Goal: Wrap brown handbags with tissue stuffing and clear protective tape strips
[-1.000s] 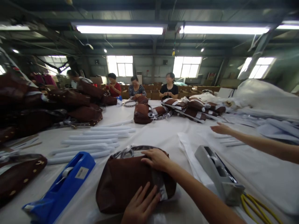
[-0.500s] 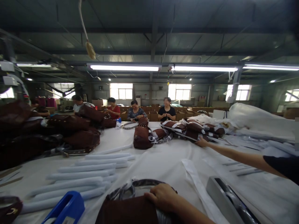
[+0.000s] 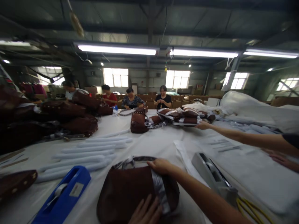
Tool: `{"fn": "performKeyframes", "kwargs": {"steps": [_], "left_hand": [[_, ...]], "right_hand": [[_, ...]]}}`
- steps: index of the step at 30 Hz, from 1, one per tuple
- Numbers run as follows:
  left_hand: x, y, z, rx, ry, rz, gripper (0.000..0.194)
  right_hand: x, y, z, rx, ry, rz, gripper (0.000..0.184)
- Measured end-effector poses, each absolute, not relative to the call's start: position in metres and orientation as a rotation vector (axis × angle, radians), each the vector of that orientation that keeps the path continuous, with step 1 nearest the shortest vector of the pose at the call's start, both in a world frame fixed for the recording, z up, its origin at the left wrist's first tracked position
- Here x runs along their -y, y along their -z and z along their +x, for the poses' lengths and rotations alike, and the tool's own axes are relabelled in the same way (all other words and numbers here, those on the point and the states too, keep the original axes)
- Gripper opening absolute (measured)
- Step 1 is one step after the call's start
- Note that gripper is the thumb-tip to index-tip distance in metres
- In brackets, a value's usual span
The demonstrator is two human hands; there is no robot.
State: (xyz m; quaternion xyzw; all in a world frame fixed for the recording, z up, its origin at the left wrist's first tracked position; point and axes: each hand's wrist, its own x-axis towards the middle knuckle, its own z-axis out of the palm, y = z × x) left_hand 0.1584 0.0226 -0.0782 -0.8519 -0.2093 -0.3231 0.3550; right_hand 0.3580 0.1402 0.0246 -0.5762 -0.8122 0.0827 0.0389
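Fingers slightly apart, the left hand (image 3: 147,212) lies on the front of the brown bag (image 3: 127,193), not clamped, as the head view shows; its palm and wrist run out of frame below. The right hand (image 3: 161,166) is at the bag's top edge, beside the dark strap (image 3: 143,158); most of its fingers are hidden, so I cannot tell whether it clamps that edge. The bag is at the near middle of the white table (image 3: 158,143), its base partly cut off. At left, the blue tape dispenser (image 3: 63,196) is cropped below. Whether a co-worker's hand (image 3: 202,125) touches the far bag pile (image 3: 190,120) is hard to make out.
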Motion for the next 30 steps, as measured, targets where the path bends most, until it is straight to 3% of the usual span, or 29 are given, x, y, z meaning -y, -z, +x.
{"fn": "performKeyframes", "kwargs": {"steps": [3,7,13,21,30], "left_hand": [[-0.003,0.074,0.159,0.742,0.861,-2.358,0.043],[0.005,0.068,0.159,0.801,0.861,-2.520,0.049],[0.007,0.065,0.156,0.812,0.818,-2.636,0.050],[0.008,0.059,0.155,0.827,0.756,-2.705,0.056],[0.008,0.060,0.155,0.851,0.755,-2.720,0.057]], "right_hand": [[-0.139,-0.021,0.365,2.510,-0.362,-1.746,0.072],[-0.111,-0.014,0.379,2.524,-0.379,-1.581,0.049],[-0.019,0.005,0.404,2.538,0.001,-1.280,0.047],[0.090,0.037,0.420,2.492,0.059,-1.008,0.041],[0.074,0.046,0.400,2.668,-0.060,-1.028,0.040]]}}
